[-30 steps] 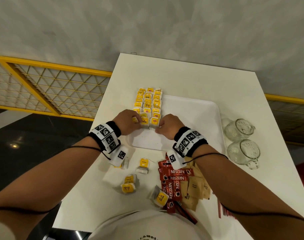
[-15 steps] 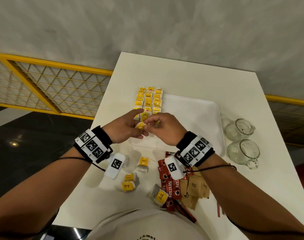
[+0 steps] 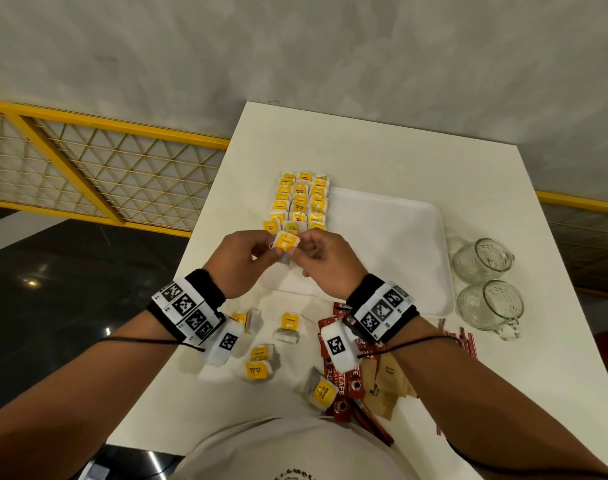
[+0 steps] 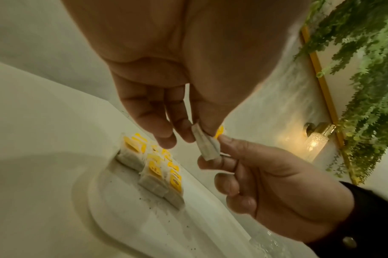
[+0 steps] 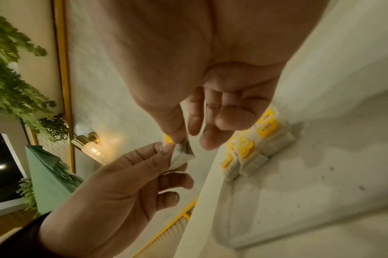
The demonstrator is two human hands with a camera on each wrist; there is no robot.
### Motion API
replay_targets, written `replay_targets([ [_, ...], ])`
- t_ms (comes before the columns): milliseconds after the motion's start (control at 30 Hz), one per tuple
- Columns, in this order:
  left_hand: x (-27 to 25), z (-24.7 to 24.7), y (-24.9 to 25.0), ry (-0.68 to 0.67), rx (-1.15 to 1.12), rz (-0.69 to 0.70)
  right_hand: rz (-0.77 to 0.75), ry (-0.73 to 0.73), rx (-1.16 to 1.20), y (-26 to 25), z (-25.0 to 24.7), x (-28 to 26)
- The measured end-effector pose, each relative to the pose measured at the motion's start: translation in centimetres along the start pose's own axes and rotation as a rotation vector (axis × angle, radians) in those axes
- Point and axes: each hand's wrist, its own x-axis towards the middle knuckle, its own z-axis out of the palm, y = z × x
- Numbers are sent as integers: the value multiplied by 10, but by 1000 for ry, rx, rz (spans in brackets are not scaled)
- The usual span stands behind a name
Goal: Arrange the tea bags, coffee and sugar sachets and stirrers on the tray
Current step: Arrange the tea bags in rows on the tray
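The print on the held tea bag is too small to read. The right wrist band hides part of the coffee sachets. The stirrers are partly behind the forearm.

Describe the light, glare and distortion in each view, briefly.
Head view: even white light, strong wide-angle bend on the table edges, glare spots on the dark floor. Left wrist view: dim, yellowish, noisy; a glowing wall lamp flares, and the palm of the left hand looms large. Right wrist view: the same warm cast and lamp glare, soft detail on the held tea bag.
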Motion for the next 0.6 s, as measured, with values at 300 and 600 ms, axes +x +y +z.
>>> replay_targets([
  [300,-10,-11,-22,1,48,-187,77,12,-86,-5,2,32],
  [600,-29,-27,-33,-291,264,-269,202,-202,-385,-4,24,66],
])
